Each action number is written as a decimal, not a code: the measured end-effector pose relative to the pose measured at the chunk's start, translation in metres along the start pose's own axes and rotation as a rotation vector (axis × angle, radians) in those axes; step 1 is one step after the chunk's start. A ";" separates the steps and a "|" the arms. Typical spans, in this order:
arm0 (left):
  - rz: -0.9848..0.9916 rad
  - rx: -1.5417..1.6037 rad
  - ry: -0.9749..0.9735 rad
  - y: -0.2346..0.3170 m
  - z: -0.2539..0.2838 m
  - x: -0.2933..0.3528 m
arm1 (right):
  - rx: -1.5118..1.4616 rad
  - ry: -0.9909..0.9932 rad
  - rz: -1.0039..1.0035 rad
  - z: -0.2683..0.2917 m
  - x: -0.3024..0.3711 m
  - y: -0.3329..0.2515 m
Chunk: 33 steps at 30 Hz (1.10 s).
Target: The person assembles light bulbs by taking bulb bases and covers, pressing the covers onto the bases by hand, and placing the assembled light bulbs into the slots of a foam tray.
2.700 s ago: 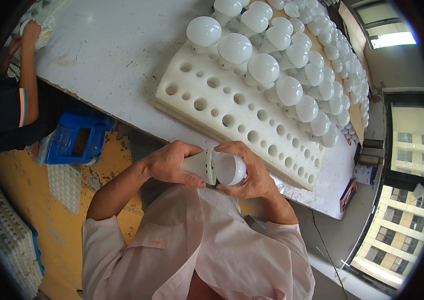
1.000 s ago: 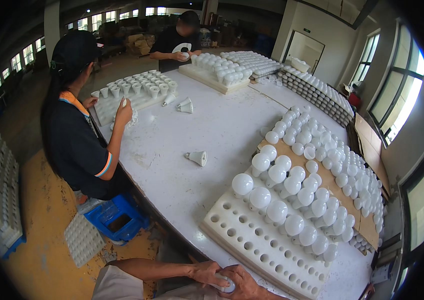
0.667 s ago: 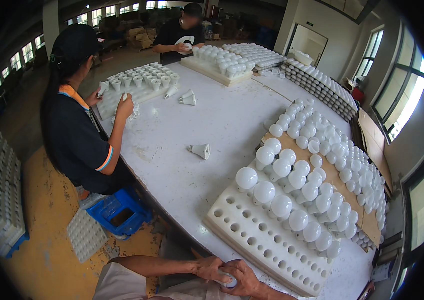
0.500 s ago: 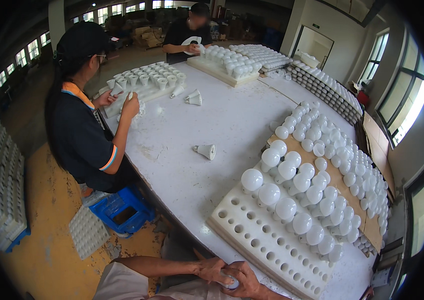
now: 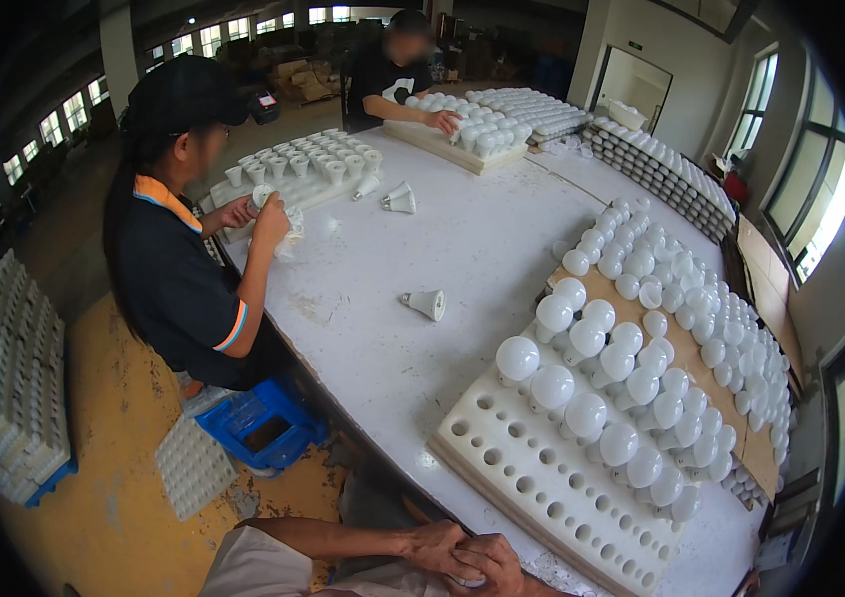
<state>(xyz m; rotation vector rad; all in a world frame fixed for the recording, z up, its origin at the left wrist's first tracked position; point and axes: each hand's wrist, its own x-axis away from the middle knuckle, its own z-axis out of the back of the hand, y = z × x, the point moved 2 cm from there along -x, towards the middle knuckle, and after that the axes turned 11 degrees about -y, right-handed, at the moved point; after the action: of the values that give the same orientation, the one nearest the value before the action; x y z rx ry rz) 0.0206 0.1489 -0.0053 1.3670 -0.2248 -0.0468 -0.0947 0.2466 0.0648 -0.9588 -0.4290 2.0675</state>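
At the table's near edge, my left hand (image 5: 432, 546) and my right hand (image 5: 494, 559) are closed together around a white light bulb (image 5: 467, 581). Only a small rounded part of it shows between the fingers. Just beyond them lies a white foam tray (image 5: 532, 509) with rows of holes. Its near rows hold nothing, and finished-looking round white bulbs (image 5: 517, 358) stand in its far rows. One cone-shaped white bulb housing (image 5: 424, 303) rests on its side in the middle of the table.
Left of the table, a co-worker (image 5: 179, 259) handles a white bulb housing (image 5: 261, 196) beside a tray of housings (image 5: 293, 194). Another person (image 5: 388, 75) stands at the far end by more bulbs. Loose bulb covers (image 5: 681, 269) lie on cardboard at right. A blue stool (image 5: 263, 428) is below.
My hands have drawn closer together and cover more of the bulb. The view has shifted slightly. The far person has reached a hand onto the bulbs; the left co-worker has raised a housing.
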 end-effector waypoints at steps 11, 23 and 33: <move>0.050 0.017 0.111 0.036 0.030 -0.006 | -0.047 0.132 -0.114 0.010 0.008 0.014; 0.012 0.588 0.015 0.049 0.019 -0.050 | 0.778 0.918 -0.725 0.188 0.142 -0.040; 0.255 0.083 0.244 0.003 -0.016 0.010 | 0.798 0.615 -1.183 0.234 0.226 0.025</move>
<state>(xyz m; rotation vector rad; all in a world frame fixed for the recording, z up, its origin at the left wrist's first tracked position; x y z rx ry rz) 0.0330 0.1631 -0.0037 1.4025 -0.1962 0.3438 -0.3736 0.4141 0.0939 -0.5422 0.1697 0.6724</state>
